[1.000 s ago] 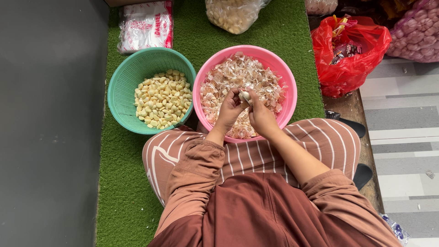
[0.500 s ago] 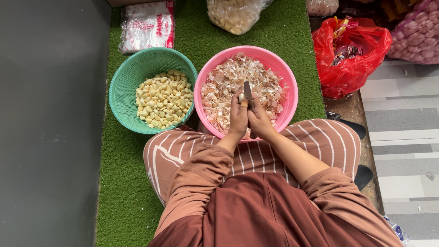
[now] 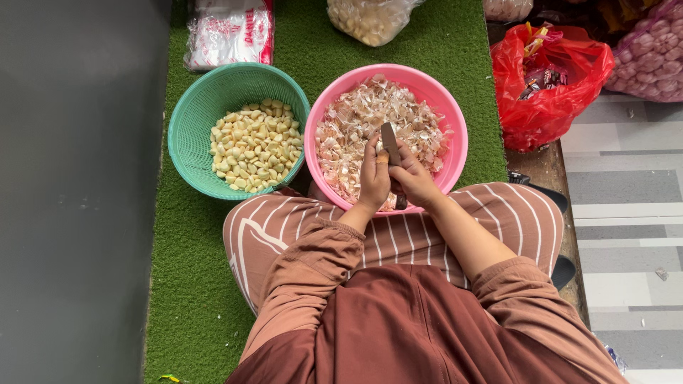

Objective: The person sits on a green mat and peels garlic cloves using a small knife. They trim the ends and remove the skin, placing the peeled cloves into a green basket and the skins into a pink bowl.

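Both hands work close together over the near part of a pink bowl (image 3: 455,124) full of papery garlic skins (image 3: 356,121). My left hand (image 3: 373,178) pinches a pale garlic clove (image 3: 379,147) at its fingertips. My right hand (image 3: 415,179) grips a small knife (image 3: 390,135), whose blade points up against the clove. To the left stands a green basket (image 3: 191,128) holding several peeled cloves (image 3: 254,146).
Green artificial turf (image 3: 185,270) covers the floor under both bowls. A white packet (image 3: 229,32) and a clear bag of garlic (image 3: 366,18) lie at the far side. A red plastic bag (image 3: 548,92) and a pink mesh sack (image 3: 651,50) sit at right.
The hands have drawn slightly nearer to me over the bowl. The knife blade now stands up between them against the clove.
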